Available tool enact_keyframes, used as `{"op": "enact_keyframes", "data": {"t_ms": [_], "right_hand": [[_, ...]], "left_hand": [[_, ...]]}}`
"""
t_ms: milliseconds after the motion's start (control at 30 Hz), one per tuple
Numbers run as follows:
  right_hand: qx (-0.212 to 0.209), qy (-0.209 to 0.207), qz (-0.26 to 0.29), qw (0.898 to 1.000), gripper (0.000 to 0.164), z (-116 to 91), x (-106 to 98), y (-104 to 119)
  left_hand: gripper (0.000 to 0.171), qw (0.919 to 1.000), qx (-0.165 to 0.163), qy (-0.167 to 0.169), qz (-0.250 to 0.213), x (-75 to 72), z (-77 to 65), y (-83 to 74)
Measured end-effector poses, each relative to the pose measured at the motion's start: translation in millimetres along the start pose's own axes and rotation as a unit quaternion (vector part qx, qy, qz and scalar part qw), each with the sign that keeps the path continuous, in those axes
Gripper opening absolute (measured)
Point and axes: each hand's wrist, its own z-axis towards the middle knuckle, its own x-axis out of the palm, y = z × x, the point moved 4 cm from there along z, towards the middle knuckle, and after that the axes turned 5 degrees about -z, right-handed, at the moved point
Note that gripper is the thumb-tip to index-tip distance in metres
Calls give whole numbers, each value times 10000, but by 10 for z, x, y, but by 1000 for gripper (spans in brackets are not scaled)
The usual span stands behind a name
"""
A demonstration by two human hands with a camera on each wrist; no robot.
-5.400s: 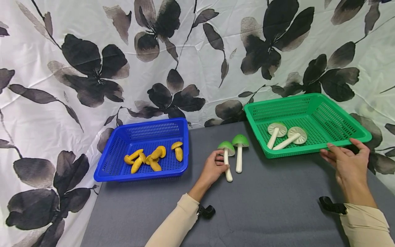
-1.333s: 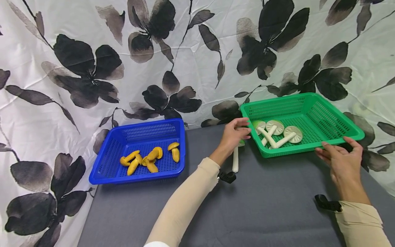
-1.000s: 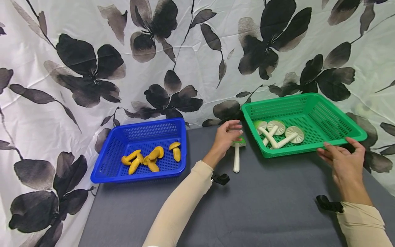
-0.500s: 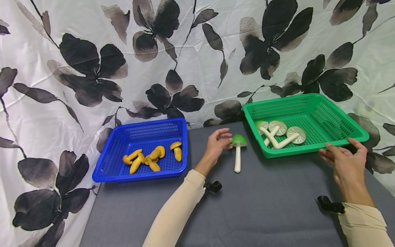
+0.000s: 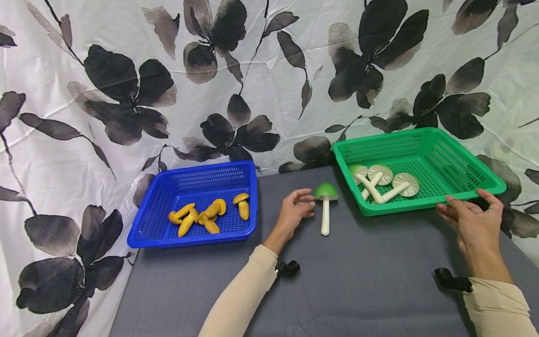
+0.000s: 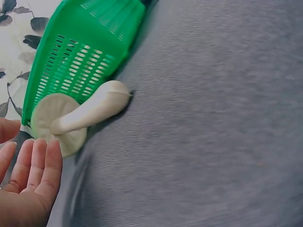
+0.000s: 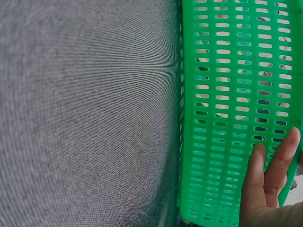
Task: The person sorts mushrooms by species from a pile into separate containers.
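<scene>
A toy mushroom [image 5: 326, 210] with a green cap and white stem lies on the grey cloth between two baskets. Just left of its cap is my left hand [image 5: 293, 211], apart from it, fingers loosely bent and holding nothing. In the left wrist view the fingers [image 6: 35, 165] show near the mushroom's pale underside [image 6: 57, 111]. My right hand [image 5: 476, 224] holds the near rim of the green basket [image 5: 446, 173], some fingers [image 7: 255, 175] against its outer wall. Inside that basket several green-capped mushrooms [image 5: 406, 184] lie at its left end, stems crossing.
A blue basket [image 5: 191, 175] at the left holds several yellow mushrooms [image 5: 215, 209]. The grey cloth [image 5: 358, 281] spreads in front of both baskets. A white curtain [image 5: 286, 126] with dark flowers hangs right behind them.
A green-capped mushroom that my left hand held earlier now lies in the green basket. The left hand has drawn back leftward, uncovering the mushroom on the cloth. The right hand stays put.
</scene>
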Motion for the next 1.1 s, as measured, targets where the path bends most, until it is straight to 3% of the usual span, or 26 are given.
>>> {"op": "enact_keyframes", "data": {"t_ms": [267,633,933,1100], "right_hand": [[-40,233,306,9993,82,4,12,14],[-40,274,304,9992,81,-4,24,18],[-75,255,307,9992,79,-10,23,30],[-23,211,236,9995,82,-16,13,26]], "left_hand": [[46,9998,-154,128,59,79,-66,111],[44,9990,-196,271,294,179,-62,222],[43,9959,-109,342,834,254,-6,200],[43,9881,-96,462,1466,317,32,190]]}}
